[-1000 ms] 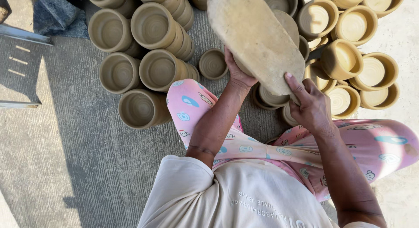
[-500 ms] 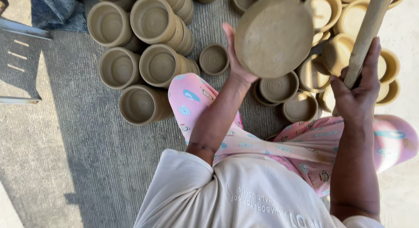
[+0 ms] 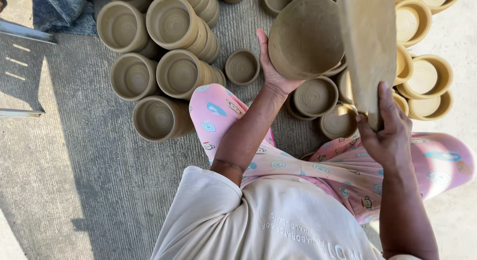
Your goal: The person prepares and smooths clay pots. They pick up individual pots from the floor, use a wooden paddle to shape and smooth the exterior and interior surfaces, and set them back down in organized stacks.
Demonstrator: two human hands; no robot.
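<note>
My left hand (image 3: 272,66) holds up an unfired clay pot (image 3: 305,36), its round base turned toward me. My right hand (image 3: 385,135) grips the lower end of a flat wooden paddle (image 3: 370,46) that stands upright just right of the pot. Both are raised over my crossed legs in pink patterned trousers (image 3: 308,165). More small clay pots (image 3: 315,96) lie on the ground under the raised pot.
Stacks of clay pots lying on their sides (image 3: 179,73) fill the far left; a single small pot (image 3: 242,67) sits by my knee. Lighter shallow clay bowls (image 3: 422,76) crowd the right. Grey concrete floor (image 3: 64,170) spreads left, with a metal frame (image 3: 22,34) at its edge.
The paddle swung off the pot, from lying across it to upright on the right. The left hand turned the pot so its base faces me.
</note>
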